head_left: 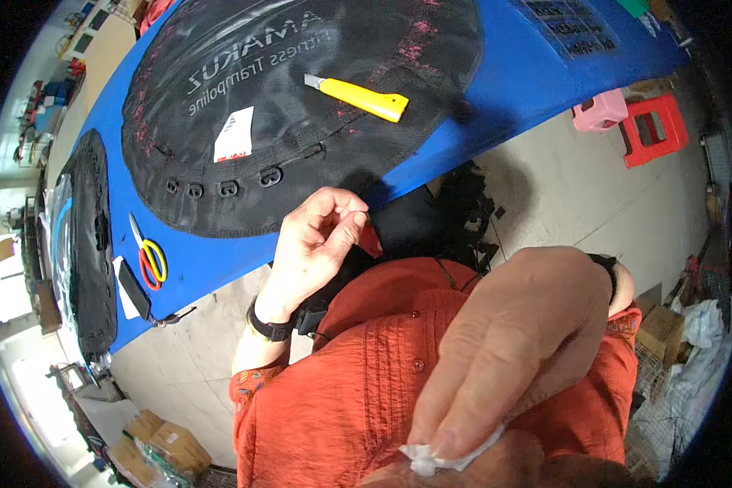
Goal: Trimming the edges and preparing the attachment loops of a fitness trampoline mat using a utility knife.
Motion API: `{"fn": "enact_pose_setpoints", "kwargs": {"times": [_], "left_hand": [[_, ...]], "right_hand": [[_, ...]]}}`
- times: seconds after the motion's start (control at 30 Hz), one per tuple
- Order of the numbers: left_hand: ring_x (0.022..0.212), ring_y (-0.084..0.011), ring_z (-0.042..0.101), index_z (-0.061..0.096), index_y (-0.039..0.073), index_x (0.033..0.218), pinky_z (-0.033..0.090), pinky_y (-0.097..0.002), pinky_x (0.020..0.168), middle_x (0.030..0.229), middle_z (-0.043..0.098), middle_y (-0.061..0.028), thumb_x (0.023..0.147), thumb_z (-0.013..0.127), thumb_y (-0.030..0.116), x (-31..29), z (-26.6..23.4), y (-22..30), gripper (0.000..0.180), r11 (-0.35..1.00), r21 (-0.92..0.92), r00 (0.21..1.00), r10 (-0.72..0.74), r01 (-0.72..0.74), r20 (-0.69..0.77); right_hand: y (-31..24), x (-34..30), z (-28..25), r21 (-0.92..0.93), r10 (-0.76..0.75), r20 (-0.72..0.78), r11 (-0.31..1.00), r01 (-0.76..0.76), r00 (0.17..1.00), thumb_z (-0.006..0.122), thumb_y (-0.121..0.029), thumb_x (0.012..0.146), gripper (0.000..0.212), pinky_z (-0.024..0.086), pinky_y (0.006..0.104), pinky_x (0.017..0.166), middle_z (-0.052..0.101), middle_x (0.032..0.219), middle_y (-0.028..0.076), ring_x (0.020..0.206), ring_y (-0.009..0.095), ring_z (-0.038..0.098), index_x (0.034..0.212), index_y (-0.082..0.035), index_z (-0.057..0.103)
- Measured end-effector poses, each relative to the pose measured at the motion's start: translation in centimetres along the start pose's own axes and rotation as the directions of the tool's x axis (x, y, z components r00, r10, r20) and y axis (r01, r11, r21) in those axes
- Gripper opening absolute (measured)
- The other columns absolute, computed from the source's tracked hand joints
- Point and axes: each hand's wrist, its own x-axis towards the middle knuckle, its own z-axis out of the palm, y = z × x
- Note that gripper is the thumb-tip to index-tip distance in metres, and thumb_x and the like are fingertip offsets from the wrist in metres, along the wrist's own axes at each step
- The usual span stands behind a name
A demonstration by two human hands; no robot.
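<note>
Right hand pinches a white wad close to the lens

The right hand fills the lower right, its back turned to the camera and its fingers pointing down and left. Fingertips press together on the crumpled wad, which pokes out beneath them by the lower rim; the rest of the hand is loosely bent. The left hand is up by the table, thumb and forefinger meeting at the tips, the other fingers curled; nothing shows between them.

The relation that counts: the round black mat lies on the table straight ahead of the left hand, much nearer to it than to the right. The left hand overlaps the near rim in view, though whether they touch I cannot tell. A yellow cutter rests on the mat, ahead and slightly right of the left hand, its long axis slanting, blade toward the far left, butt toward the near right.

The table's near edge slants up to the right. Scissors lie left of the left hand, points away. Beyond the edge, bare floor gives room toward the red stool
</note>
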Motion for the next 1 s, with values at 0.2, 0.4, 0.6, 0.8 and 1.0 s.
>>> {"fn": "enact_pose_setpoints", "kwargs": {"times": [0.2, 0.4, 0.6, 0.8, 1.0], "left_hand": [[0.078, -0.0057, 0.065, 0.066, 0.0, 0.107, 0.053, -0.0235, 0.071, 0.088, 0.065, 0.0003, 0.103, 0.066, 0.0, 0.2, 0.0, 0.0, 0.004, 0.998, 0.015, 0.998, 0.053, -0.053, 0.018], [0.078, -0.0046, 0.06, 0.069, 0.003, 0.11, 0.05, -0.022, 0.071, 0.093, 0.068, 0.0033, 0.104, 0.07, 0.01, 0.3, -0.3, -0.5, 0.009, 0.999, -0.019, 0.999, 0.04, -0.039, 0.022], [0.084, -0.0076, 0.065, 0.068, 0.001, 0.112, 0.053, -0.0258, 0.077, 0.096, 0.07, -0.0002, 0.104, 0.069, 0.007, -0.1, -0.4, -0.5, 0.01, 0.994, 0.021, 0.992, 0.11, -0.111, 0.057], [0.115, -0.0162, 0.065, 0.061, 0.003, 0.142, 0.054, -0.0324, 0.095, 0.13, 0.069, -0.009, 0.099, 0.07, 0.003, -0.6, -0.4, 1.2, 0.044, 0.969, -0.081, 0.923, 0.249, -0.235, 0.293], [0.122, -0.014, 0.063, 0.053, 0.0, 0.15, 0.053, -0.0307, 0.098, 0.133, 0.067, -0.0084, 0.105, 0.062, 0.0, -2.4, -1.2, -0.9, 0.046, 0.902, -0.426, 0.948, 0.192, -0.069, 0.254]], "right_hand": [[-1.1, -0.9, -0.6, -0.163, -0.053, 0.052, 0.985, 0.061, 0.997, 0.058, 0.013, 0.101, 0.038, 0.06, 0.0472, 0.088, 0.055, 0.138, 0.047, 0.113, 0.05, 0.069, 0.138, 0.02, 0.054], [-1.6, -3.4, 1.0, 0.272, 0.374, 0.04, 0.888, -0.37, 0.927, 0.053, -0.005, 0.108, 0.036, 0.058, 0.0343, 0.102, 0.069, 0.135, 0.023, 0.118, 0.028, 0.071, 0.141, 0.009, 0.059], [-5.6, 3.1, 0.9, -0.575, 0.568, 0.135, 0.712, -0.403, 0.812, 0.06, -0.005, 0.102, 0.037, 0.063, 0.0345, 0.09, 0.071, 0.126, 0.025, 0.105, 0.028, 0.076, 0.135, 0.011, 0.06], [1.0, -1.3, -1.4, -0.853, 0.008, -0.459, 0.276, -0.443, 0.889, 0.075, -0.001, 0.093, 0.016, 0.06, 0.0324, 0.076, 0.077, 0.107, 0.012, 0.09, 0.029, 0.078, 0.109, -0.004, 0.071], [4.9, -0.2, -4.4, -0.874, -0.056, -0.406, 0.314, -0.369, 0.912, 0.073, 0.004, 0.091, 0.023, 0.058, 0.0379, 0.085, 0.072, 0.113, 0.014, 0.102, 0.031, 0.072, 0.113, -0.005, 0.07]]}}
